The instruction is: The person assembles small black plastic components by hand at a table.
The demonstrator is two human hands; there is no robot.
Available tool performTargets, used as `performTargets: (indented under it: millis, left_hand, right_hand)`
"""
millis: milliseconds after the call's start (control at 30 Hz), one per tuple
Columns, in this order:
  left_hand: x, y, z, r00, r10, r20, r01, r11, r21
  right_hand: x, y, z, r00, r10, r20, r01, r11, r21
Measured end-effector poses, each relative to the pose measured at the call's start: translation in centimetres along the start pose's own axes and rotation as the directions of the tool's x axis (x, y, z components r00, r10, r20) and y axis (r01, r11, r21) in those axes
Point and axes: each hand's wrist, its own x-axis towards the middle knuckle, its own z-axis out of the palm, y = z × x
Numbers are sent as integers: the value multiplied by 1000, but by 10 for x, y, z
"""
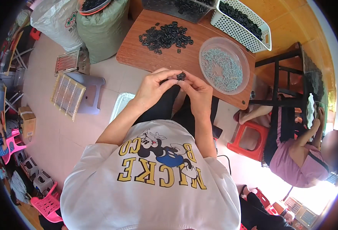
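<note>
Between the fingertips of my left hand (157, 84) and my right hand (196, 90) is a small black plastic part (181, 76). Both hands pinch it, just off the near edge of the brown table (132, 51). Its exact kind is too small to make out. A loose pile of similar black parts (169, 36) lies on the table beyond my hands. To the right of them stands a round clear tray (246, 71) with many small silvery screw-like pieces (222, 69) in it.
At the table's far side are a white perforated basket (236, 28) and a clear bin (176, 11), both holding black parts. Filled sacks (100, 34) stand at the far left, near a grey stool (92, 92). A co-worker (299, 157) sits at right, near a red stool (249, 142).
</note>
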Motion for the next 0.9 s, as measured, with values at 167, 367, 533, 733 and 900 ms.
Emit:
performTargets:
  millis: [167, 367, 533, 733, 900]
  left_hand:
    - [0, -1, -2, 998, 68, 9, -68, 996, 51]
    - [1, -4, -1, 991, 128, 41, -131, 986, 104]
    - [1, -6, -2, 980, 188, 67, -197, 969, 151]
    - [-3, -8, -2, 958, 284, 46, -288, 939, 190]
    - [-6, -10, -2, 934, 355, 37, -355, 917, 180]
  right_hand:
    - [-2, -2, 0, 999, -37, -5, 37, 999, 3]
    - [-2, 6, -3, 995, -86, -59, 84, 996, -41]
    - [-5, 6, -2, 995, -68, -79, 66, 997, -28]
    - [-8, 2, 1, 995, -71, -73, 68, 997, -43]
    - [-11, 2, 2, 996, -82, -47, 82, 997, 3]
